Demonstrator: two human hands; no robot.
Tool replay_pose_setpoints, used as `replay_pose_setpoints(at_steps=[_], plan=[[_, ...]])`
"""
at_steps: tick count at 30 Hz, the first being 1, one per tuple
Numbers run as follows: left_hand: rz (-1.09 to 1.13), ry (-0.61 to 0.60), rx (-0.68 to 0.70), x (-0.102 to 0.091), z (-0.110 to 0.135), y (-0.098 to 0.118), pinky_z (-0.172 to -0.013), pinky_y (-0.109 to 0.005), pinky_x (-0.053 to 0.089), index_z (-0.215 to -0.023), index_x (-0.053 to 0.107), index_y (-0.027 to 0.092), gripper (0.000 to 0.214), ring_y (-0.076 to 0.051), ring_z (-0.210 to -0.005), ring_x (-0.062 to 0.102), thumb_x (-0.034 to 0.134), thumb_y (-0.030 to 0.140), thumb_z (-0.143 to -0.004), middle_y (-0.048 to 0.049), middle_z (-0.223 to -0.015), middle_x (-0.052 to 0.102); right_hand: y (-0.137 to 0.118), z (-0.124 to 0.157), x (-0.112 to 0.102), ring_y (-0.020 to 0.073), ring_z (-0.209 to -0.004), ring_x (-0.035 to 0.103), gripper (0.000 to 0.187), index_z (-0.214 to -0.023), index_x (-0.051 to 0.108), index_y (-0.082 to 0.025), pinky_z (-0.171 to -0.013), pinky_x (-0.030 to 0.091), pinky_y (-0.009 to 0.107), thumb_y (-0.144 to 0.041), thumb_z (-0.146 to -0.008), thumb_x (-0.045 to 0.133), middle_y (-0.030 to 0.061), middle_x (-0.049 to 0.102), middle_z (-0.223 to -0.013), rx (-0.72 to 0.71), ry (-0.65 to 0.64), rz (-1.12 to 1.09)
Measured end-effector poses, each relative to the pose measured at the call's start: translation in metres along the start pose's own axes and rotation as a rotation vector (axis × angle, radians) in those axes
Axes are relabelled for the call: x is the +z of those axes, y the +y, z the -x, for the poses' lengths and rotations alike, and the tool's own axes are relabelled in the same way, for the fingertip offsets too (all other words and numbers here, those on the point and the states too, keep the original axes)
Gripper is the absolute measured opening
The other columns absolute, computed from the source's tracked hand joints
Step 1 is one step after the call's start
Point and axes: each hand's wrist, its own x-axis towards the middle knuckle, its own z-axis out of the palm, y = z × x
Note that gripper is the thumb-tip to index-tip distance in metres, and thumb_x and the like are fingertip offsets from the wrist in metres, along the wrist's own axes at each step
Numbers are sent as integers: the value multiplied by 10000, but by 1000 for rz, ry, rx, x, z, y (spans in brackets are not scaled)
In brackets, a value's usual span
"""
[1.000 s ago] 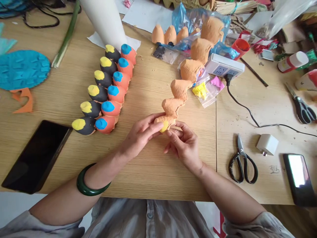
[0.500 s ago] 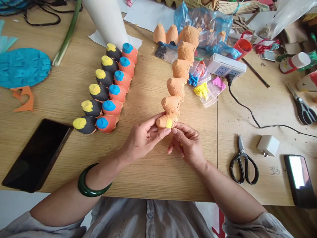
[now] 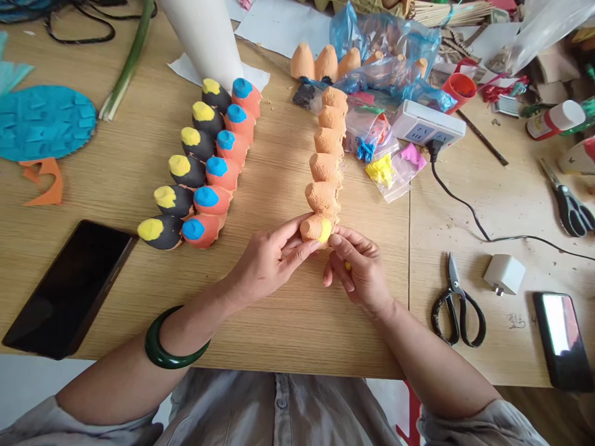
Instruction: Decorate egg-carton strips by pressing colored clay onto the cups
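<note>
An orange egg carton strip (image 3: 325, 167) with a row of bumps stretches away from me over the table. My left hand (image 3: 263, 263) grips its near end, thumb in front and fingers behind. On that nearest bump sits a flat patch of yellow clay (image 3: 325, 231). My right hand (image 3: 365, 269) is closed at the patch's right edge, thumb and index finger pinched against it. A small yellow lump (image 3: 348, 266) shows between its curled fingers. To the left stand carton strips covered in black clay (image 3: 174, 201) with yellow tips and in red clay (image 3: 223, 176) with blue tips.
Bags of coloured clay (image 3: 381, 168) lie beside a white power strip (image 3: 430, 124), whose black cord runs right. Scissors (image 3: 453, 303), a white charger (image 3: 504, 274) and a phone (image 3: 564, 341) are on the right. A large black phone (image 3: 69, 288) lies left. A white cylinder (image 3: 204, 43) stands behind.
The far end of the carton strip has swung down and slightly left, so the row looks shorter. The near end and both hands have shifted slightly right. The yellow patch looks larger.
</note>
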Motion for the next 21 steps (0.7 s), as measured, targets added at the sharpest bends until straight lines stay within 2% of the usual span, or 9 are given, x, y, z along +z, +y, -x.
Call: replay_pose_setpoints(at_steps=[9,16,21], plan=[[-71,44,79,-3,-2,1,-817,-201,655,-1340,709,157,436,-215,-991,828,673,435,-1006,-78,-1149,841,-1,-2,-3,40,-266,250,127,-938,826,-241,-395,549,222,-336,-856,807,-141,482,-379,-1,-4,-7],[-60,64,104,-6,-2,1,-814,-224,676,-1309,747,204,423,-229,-977,835,698,472,-985,-46,-1123,849,-6,-2,-5,36,-272,228,129,-925,825,-238,-380,524,210,-347,-858,807,-144,452,-367,18,-22,4],[-23,74,126,-7,-2,0,-805,-227,684,-1298,755,224,390,-212,-921,840,718,443,-978,-34,-1142,845,-10,-3,-7,15,-287,219,131,-907,821,-228,-371,494,192,-349,-868,790,-110,585,-473,38,-48,9]])
